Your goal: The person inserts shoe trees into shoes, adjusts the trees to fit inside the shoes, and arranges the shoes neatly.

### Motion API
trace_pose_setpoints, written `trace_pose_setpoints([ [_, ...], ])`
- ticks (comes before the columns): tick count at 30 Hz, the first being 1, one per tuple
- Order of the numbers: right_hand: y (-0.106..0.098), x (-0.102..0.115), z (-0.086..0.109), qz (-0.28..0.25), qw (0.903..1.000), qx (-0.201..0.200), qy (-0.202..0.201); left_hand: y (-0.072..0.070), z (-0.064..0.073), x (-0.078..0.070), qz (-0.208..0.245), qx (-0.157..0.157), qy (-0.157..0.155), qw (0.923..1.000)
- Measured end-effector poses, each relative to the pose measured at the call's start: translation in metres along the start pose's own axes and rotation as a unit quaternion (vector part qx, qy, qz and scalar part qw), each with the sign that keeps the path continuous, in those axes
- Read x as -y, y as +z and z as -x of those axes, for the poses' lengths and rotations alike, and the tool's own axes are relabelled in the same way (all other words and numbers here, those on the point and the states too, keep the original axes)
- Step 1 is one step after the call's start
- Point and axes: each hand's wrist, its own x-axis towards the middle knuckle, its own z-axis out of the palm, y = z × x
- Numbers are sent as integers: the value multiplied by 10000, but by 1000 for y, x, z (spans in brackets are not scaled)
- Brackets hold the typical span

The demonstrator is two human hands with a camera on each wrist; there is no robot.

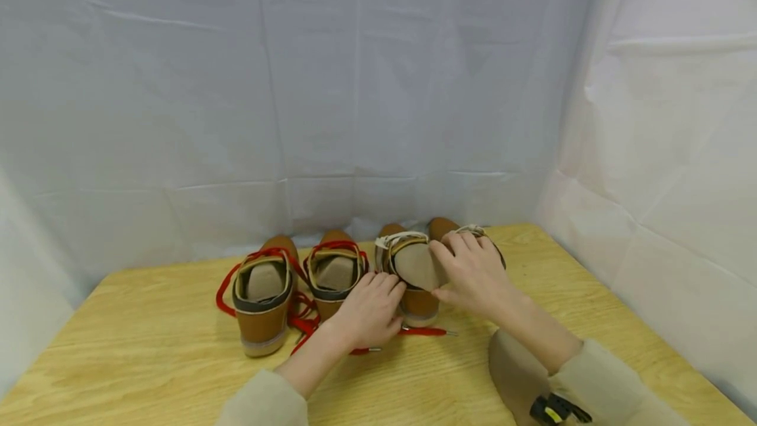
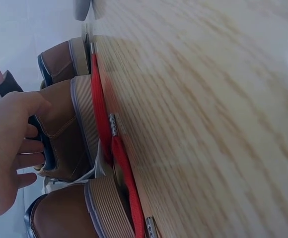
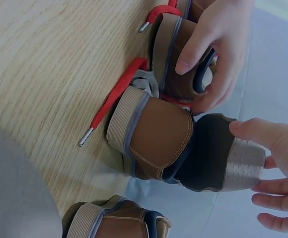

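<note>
My right hand point(image 1: 473, 275) pinches a beige insole point(image 1: 416, 265) between thumb and fingers. In the right wrist view the insole's dark underside point(image 3: 211, 153) slants out of the heel opening of a brown shoe with white laces point(image 3: 154, 131). My left hand point(image 1: 372, 301) is at that shoe's left side, fingers bent loosely and a fingertip touching its collar. In the left wrist view the left thumb lies across the shoe's heel point(image 2: 62, 126); whether it presses there I cannot tell. The other white-laced shoe point(image 1: 442, 227) stands to the right, partly behind my right hand.
Two brown shoes with red laces, one far left point(image 1: 263, 321) and one nearer point(image 1: 336, 275), stand alongside. Loose red lace ends point(image 1: 426, 331) lie on the wooden table point(image 1: 148, 340). A rounded beige piece point(image 1: 511, 373) sits under my right forearm. White sheets point(image 1: 319, 84) hang behind and beside.
</note>
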Motion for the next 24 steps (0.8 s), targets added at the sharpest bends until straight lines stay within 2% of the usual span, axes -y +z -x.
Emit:
trace_pose_setpoints([
  [9,3,8,-2,237,9997,71,10,-1,1,0,-111,23,35,9999],
  [14,3,11,-4,196,9995,209,122,0,1,0,-174,17,70,9998],
  [24,4,11,-8,179,9993,321,102,1,0,0,-185,107,53,9998],
])
